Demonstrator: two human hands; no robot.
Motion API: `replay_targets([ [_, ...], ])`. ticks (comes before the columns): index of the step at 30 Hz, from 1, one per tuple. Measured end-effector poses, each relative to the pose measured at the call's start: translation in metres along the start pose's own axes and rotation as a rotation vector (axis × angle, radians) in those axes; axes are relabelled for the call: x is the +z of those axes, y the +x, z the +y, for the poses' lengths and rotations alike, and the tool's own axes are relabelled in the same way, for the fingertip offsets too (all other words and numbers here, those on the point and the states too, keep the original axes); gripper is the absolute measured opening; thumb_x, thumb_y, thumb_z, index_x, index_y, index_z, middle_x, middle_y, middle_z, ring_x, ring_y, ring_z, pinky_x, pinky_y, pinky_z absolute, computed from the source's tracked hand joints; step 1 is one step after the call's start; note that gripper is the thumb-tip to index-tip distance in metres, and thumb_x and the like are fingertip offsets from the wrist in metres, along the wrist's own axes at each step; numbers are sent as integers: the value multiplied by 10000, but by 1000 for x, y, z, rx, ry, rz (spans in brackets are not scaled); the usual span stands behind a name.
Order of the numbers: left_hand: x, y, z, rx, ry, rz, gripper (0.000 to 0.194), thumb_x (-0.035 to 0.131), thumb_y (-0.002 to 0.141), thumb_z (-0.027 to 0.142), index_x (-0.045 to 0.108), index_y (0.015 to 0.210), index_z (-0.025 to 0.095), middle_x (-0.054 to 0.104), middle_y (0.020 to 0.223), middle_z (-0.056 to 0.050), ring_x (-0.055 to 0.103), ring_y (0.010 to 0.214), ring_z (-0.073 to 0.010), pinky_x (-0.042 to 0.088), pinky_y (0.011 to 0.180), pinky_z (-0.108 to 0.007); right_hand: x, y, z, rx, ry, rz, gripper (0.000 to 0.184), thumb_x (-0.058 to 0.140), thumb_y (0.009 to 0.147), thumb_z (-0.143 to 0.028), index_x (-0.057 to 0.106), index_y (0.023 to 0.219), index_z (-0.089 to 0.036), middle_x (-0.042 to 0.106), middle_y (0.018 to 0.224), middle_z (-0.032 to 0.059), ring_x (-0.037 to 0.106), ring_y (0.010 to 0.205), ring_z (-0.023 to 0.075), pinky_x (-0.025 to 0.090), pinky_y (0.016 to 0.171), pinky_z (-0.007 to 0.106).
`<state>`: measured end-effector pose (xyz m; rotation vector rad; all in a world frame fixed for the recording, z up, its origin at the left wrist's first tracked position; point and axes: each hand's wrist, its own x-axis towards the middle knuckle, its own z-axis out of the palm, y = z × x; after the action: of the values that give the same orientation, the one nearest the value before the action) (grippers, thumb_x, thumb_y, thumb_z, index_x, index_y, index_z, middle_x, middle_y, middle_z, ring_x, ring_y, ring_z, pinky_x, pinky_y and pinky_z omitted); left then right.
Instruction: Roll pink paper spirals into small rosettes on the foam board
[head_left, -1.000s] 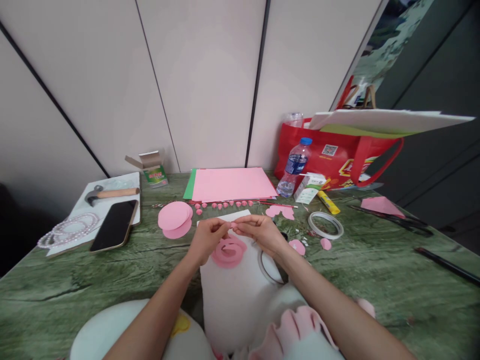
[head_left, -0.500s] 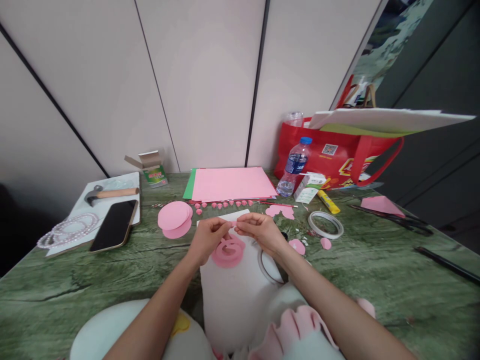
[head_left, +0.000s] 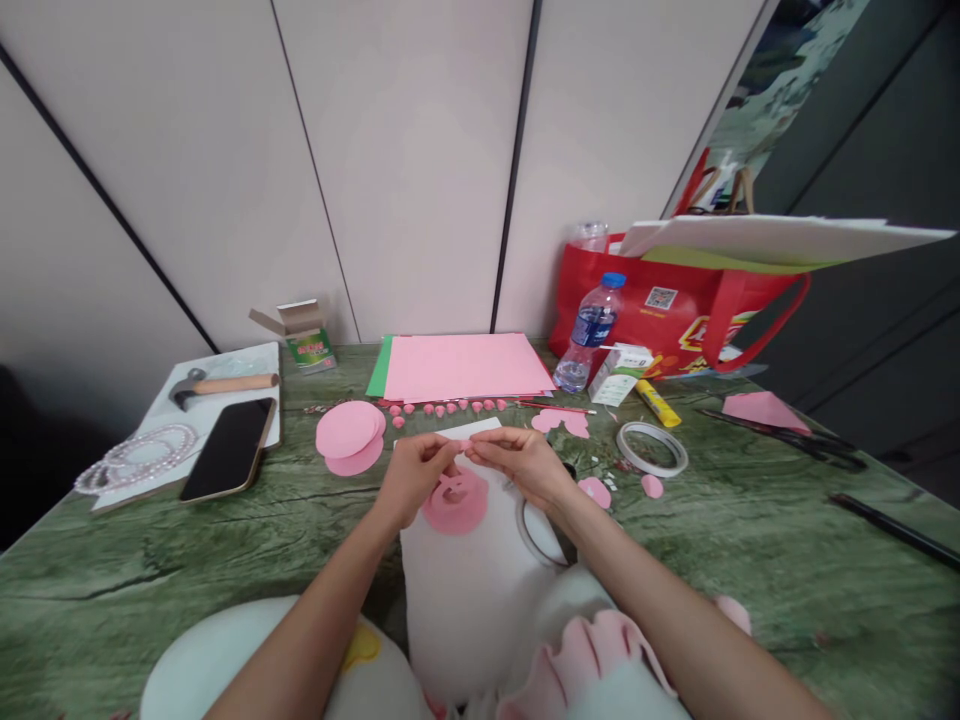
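I have left hand [head_left: 411, 482] and right hand [head_left: 526, 466] pinching a pink piece [head_left: 464, 446], fingers closed, beyond the pink spiral [head_left: 455, 517]; pink discs [head_left: 348, 430] lie left of it.

At left on the table [head_left: 300, 560], hammer [head_left: 236, 384] on board [head_left: 199, 415], behind phone [head_left: 229, 450]. In the middle, paper stack [head_left: 469, 366] beyond left hand [head_left: 414, 478] and right hand [head_left: 529, 467]. At right, bottle [head_left: 592, 332] before bag [head_left: 667, 325], tape roll [head_left: 651, 470] nearer.

Red bag [head_left: 645, 328] w/ QR code [head_left: 661, 298], other txt illegible
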<state>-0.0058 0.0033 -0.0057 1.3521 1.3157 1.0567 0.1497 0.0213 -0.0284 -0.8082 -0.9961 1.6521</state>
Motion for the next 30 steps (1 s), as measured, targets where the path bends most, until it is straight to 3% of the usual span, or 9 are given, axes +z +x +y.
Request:
replay_targets([
  [4, 0, -1, 1, 4, 7, -1, 249, 588, 678, 367, 615, 614, 128, 576, 495, -4, 502, 480, -95, 360, 443, -182, 0, 0, 0, -2, -20, -28, 238, 777, 525, -274, 702, 724, -168, 710, 758, 41, 651, 719, 149, 485, 818, 317],
  [10, 1, -2, 1, -14, -15, -53, 248, 566, 705, 364, 594, 617, 134, 554, 500, 15, 437, 404, -70, 338, 381, -180, -1, -1, -1, 8, -22, 32, 276, 787, 498, -261, 692, 742, -172, 699, 661, 24, 638, 605, 125, 510, 681, 279],
  [18, 2, -3, 4, 2, -26, -78, 223, 578, 694, 344, 609, 635, 131, 573, 485, 3, 501, 458, -94, 407, 464, -203, -1, -1, -2, -4, -80, 57, 212, 784, 496, -265, 668, 639, -161, 669, 594, 9, 603, 551, 105, 490, 579, 238],
  [30, 0, -1, 0, -20, -85, -27, 226, 578, 701, 348, 605, 654, 129, 560, 503, 3, 524, 489, -107, 444, 415, -196, -1, 0, 0, 9, -38, 2, 249, 782, 503, -262, 697, 711, -157, 703, 712, 44, 647, 681, 151, 497, 762, 315],
])
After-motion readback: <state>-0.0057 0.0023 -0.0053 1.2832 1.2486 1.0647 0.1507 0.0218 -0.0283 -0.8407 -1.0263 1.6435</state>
